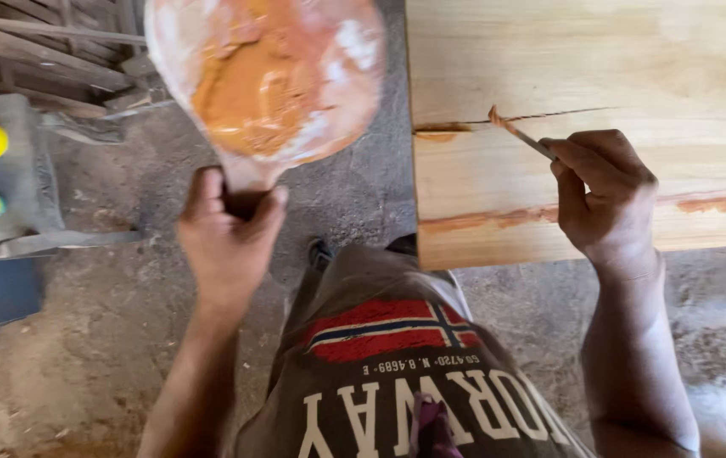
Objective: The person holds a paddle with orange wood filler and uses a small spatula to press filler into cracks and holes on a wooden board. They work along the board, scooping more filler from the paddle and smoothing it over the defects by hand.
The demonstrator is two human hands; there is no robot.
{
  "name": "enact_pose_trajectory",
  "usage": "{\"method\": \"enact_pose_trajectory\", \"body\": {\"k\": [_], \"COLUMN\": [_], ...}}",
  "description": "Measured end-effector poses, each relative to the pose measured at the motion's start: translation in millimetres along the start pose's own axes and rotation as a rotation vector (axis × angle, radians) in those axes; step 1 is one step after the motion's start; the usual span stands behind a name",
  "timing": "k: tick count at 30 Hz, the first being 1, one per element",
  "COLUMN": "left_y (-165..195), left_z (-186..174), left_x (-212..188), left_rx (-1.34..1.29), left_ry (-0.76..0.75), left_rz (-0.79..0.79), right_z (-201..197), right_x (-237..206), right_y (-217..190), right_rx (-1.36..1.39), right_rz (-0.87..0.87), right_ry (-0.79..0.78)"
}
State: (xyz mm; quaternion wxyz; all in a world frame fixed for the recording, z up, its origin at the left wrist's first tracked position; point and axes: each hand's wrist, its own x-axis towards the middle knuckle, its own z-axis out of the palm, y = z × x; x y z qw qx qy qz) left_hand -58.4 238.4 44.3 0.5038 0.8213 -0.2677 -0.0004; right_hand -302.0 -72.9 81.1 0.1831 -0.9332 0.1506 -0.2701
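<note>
i note my left hand [229, 233] fisted around the paddle board [268, 76] handle; filler looks soft, sticky. right hand [605, 195] fingers pinch the thin, stiff spatula [520, 136] at the plank [592, 59] crack.

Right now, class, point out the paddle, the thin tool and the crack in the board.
Paddle [265, 72]: head view, orange filler on its round face.
Thin tool [520, 136]: head view, blade just ahead of the right hand.
Crack [579, 111]: head view, dark line across the board.

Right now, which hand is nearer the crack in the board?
Right. The right hand rests on the board beside the crack; the left hand holds the paddle off the board.
</note>
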Motion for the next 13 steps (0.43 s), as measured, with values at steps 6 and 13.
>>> {"method": "enact_pose_trajectory", "body": {"k": [6,13], "left_y": [-49,-58], "left_z": [-37,-15], "left_x": [8,4], "left_rx": [-0.166,-0.18], "left_ry": [-0.047,-0.083], "left_rz": [-0.349,-0.227], "right_z": [9,18], "right_x": [44,87], "right_y": [0,6], "right_rx": [-0.078,-0.082], "right_rz": [-0.127,-0.332], "right_ry": [-0.256,-0.403]}}
